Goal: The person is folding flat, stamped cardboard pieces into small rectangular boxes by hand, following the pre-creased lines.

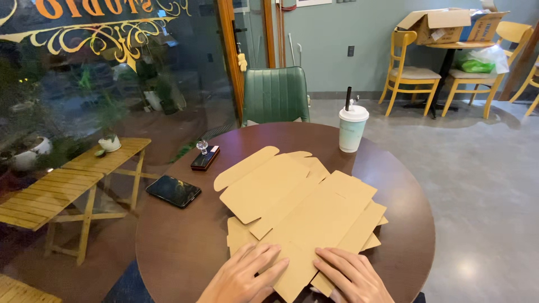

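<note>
2 hands (pixel 244 278) (pixel 353 278) press 1 flat cardboard box blank (pixel 297 207); 2 phones (pixel 173 191) (pixel 205 158), 1 cup (pixel 352 129).

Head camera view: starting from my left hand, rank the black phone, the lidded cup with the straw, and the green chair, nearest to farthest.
From the left hand, palm down on the flat cardboard box blank:
1. Black phone, on the table's left side.
2. Lidded cup with the straw, at the table's far right edge.
3. Green chair, beyond the table's far side.

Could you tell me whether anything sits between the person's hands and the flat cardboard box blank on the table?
Nothing visible does: the left hand and the right hand both already rest flat on the near edge of the unfolded brown cardboard box blank.
</note>
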